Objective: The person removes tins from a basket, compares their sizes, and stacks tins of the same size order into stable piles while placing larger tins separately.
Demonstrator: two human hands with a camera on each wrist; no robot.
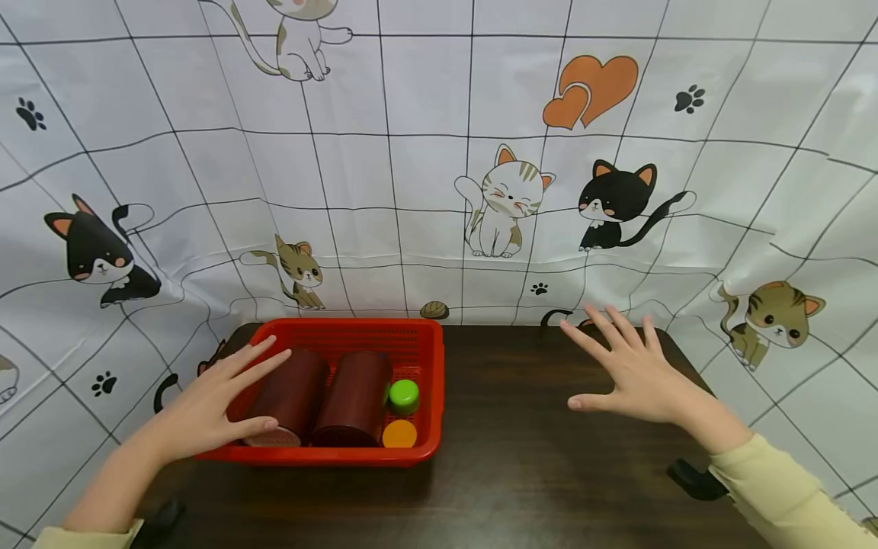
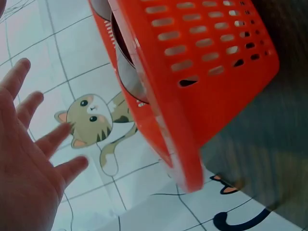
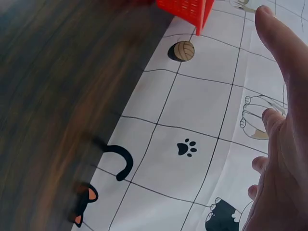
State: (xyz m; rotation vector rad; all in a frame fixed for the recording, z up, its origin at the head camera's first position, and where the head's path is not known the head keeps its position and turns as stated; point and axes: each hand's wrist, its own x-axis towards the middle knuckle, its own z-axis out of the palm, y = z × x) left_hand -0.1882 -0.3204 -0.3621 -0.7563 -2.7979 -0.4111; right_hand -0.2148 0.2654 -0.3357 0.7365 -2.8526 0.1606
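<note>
A red plastic basket (image 1: 437, 396) with slotted walls stands at the left of the dark table. Two dark reddish-brown cylinders (image 1: 353, 396) lie side by side in it. To their right are a green round-topped object (image 1: 404, 396) and a flat orange round object (image 1: 400, 434). My left hand (image 1: 213, 408), fingers spread, overlaps the basket's left side in the head view and grips nothing. In the left wrist view the basket's outer wall (image 2: 211, 62) shows beside the same hand (image 2: 29, 163). Over the table's right side hovers my right hand (image 1: 634, 374), fingers spread, holding nothing.
The dark wood table (image 1: 521, 473) ends at a white gridded sheet (image 1: 425, 175) printed with cats, hearts and paws, which hangs behind and along both sides. A dark strap piece (image 1: 696, 479) shows at the right wrist.
</note>
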